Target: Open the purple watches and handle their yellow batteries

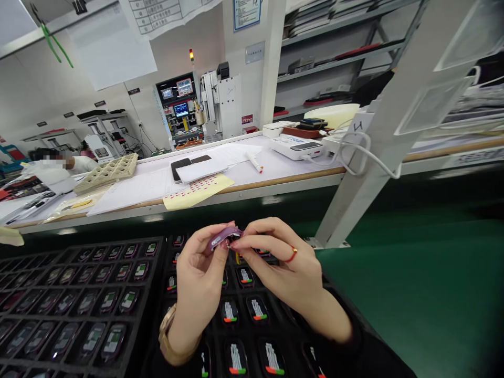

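Observation:
My left hand and my right hand meet above a black compartment tray. Between their fingertips they pinch one small purple oval part, held tilted at chest height. The left thumb and fingers wrap its left end; the right fingertips press on its right end. A red ring sits on a right-hand finger and a gold watch on the left wrist. Under the hands, the tray pockets hold similar small parts with white, green and orange markings.
A second black tray full of the same parts lies to the left on the green mat. Behind, a raised white shelf carries papers, a yellow label sheet, a beige grid tray, a pen and devices. A slanted metal post stands on the right. A person sits far left.

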A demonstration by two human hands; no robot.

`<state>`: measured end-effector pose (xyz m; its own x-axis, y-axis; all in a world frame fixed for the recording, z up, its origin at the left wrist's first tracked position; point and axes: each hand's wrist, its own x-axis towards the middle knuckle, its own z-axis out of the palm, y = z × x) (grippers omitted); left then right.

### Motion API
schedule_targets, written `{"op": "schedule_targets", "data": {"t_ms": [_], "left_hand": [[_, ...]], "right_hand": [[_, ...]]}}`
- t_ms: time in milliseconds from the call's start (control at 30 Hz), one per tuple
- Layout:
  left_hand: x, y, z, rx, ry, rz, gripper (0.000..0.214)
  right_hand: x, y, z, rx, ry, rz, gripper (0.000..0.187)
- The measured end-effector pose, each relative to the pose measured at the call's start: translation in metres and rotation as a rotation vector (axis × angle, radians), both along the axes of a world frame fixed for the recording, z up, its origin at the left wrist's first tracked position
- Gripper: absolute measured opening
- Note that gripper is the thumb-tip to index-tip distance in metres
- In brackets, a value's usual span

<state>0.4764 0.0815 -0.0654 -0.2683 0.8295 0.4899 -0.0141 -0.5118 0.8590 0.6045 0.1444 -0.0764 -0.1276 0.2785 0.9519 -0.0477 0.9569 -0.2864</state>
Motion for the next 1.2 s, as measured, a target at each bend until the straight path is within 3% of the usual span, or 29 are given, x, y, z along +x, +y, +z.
{"op": "schedule_targets", "data": {"t_ms": [333, 667, 767, 1000, 1200], "left_hand": [[0.002, -0.004, 0.001, 0.062, 0.038, 0.013, 0.02], [0.004, -0.005, -0.001, -0.094, 0.088, 0.135, 0.019], [0.003, -0.002, -0.001, -0.176, 0.0, 0.044, 0.018], [-0.004, -0.002, 0.004, -0.369, -0.377, -0.329, 0.032], [-0.009, -0.002, 0.006, -0.411, -0.46, -0.422, 0.033]], "right_hand": [[0.003, 0.001, 0.001, 0.124, 0.011, -0.101, 0.033], [0.002, -0.001, 0.003, -0.006, -0.047, -0.081, 0.011], [0.002, 0.001, 0.001, -0.115, -0.025, -0.077, 0.012], [0.001, 0.004, -0.004, -0.368, 0.023, 0.049, 0.011], [0.0, 0.002, -0.005, -0.418, 0.019, 0.02, 0.008]]}}
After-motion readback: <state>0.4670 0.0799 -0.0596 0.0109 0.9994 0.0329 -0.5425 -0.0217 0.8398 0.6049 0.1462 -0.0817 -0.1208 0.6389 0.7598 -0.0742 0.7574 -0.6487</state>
